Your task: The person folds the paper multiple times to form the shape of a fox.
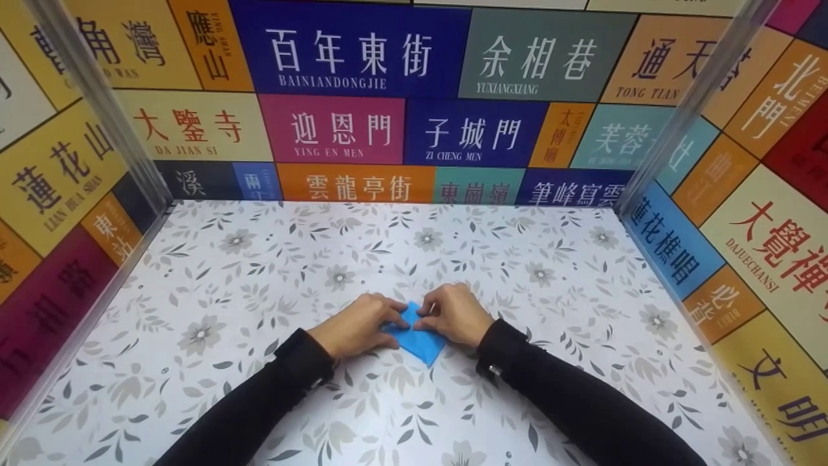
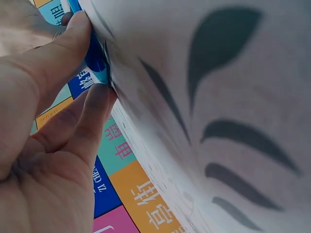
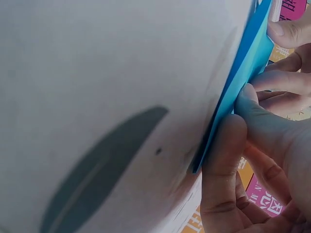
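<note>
A small folded sheet of blue paper [image 1: 425, 347] lies on the floral tabletop, one corner toward the person. My left hand [image 1: 361, 325] holds its left side, thumb on the near part and fingers at the far edge. From the other side, my right hand [image 1: 457, 313] pinches the upper right part between thumb and index finger. The right wrist view shows layered folds along the blue paper [image 3: 232, 94], the right thumb and index fingertip against it. In the left wrist view only a narrow strip of the blue paper [image 2: 98, 63] shows beside the thumb; the rest is hidden.
The white tabletop [image 1: 272, 272] has a printed pattern of grey flowers and leaves. Upright panels with colourful Chinese place-name signs [image 1: 349, 129] enclose its back, left and right sides. Clear strips [image 1: 692, 97] run along the corners. Black sleeves [image 1: 259, 395] cover both forearms.
</note>
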A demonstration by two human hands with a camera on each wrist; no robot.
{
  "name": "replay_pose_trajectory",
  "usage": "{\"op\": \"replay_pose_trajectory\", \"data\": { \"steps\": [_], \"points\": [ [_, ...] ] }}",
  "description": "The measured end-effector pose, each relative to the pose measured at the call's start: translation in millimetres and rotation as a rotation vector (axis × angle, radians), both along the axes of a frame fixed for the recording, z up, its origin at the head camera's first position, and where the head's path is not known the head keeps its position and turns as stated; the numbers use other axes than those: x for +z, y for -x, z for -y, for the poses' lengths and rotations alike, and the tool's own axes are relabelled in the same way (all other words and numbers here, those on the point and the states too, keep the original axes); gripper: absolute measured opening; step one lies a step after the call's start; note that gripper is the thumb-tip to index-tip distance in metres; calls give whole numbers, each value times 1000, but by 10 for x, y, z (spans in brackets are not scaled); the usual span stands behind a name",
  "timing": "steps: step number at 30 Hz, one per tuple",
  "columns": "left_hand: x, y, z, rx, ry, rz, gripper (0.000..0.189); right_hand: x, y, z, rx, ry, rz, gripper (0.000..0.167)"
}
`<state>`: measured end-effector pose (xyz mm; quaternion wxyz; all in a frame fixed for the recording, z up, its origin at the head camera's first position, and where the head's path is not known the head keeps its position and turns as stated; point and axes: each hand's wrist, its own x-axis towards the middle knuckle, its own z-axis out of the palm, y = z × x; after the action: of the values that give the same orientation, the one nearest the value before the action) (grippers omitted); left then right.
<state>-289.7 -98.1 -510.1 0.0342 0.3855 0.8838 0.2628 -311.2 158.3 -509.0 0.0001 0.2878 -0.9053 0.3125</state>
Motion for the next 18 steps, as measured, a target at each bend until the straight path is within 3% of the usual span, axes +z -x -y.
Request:
{"op": "replay_pose_trajectory", "data": {
  "steps": [18],
  "points": [
    [25,-15,20,-29,39,-12,30,-17,-4,40,-19,-11,-1,21]
  ]
}}
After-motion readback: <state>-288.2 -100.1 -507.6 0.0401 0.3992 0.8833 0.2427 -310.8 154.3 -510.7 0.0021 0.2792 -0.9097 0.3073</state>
